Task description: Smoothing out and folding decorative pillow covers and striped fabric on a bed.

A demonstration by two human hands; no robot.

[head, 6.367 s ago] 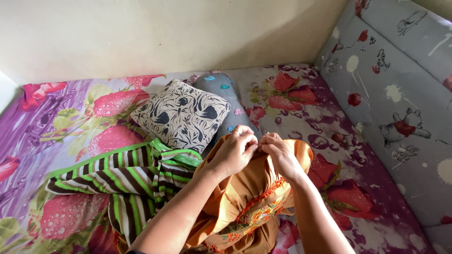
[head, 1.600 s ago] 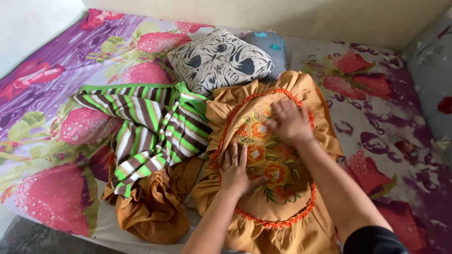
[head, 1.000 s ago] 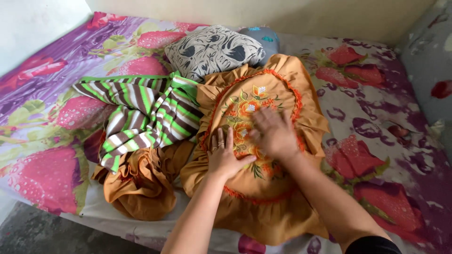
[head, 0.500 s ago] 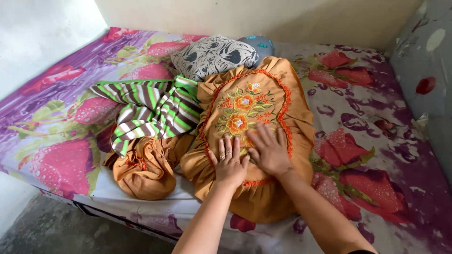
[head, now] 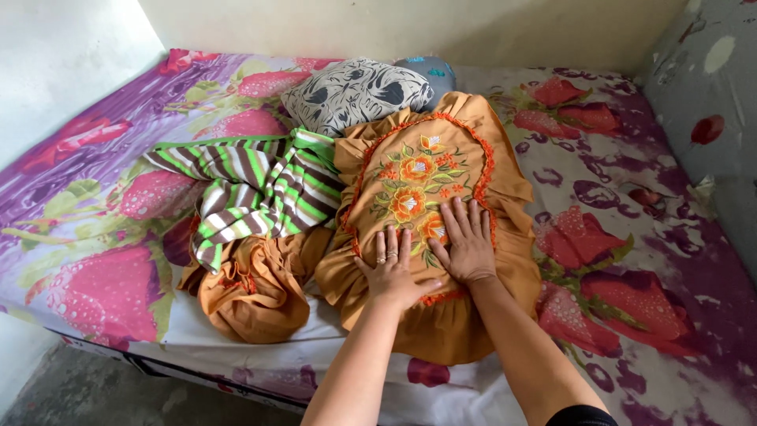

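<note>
An orange ruffled pillow (head: 418,170) with embroidered flowers lies flat on the bed. My left hand (head: 391,268), with rings on it, rests palm down on the pillow's near part, fingers spread. My right hand (head: 465,241) lies flat beside it, also pressing on the embroidered face. Neither hand grips anything.
A green and brown striped cloth (head: 248,185) lies left of the pillow, with a crumpled orange cloth (head: 248,288) below it. A black and white patterned cushion (head: 355,91) and a grey cushion (head: 430,71) sit behind. The strawberry-print bedsheet (head: 607,213) covers the mattress; its near edge (head: 236,371) drops to the floor.
Both hands have slid down the pillow face toward its near end and now lie flat side by side. The view has shifted slightly.
</note>
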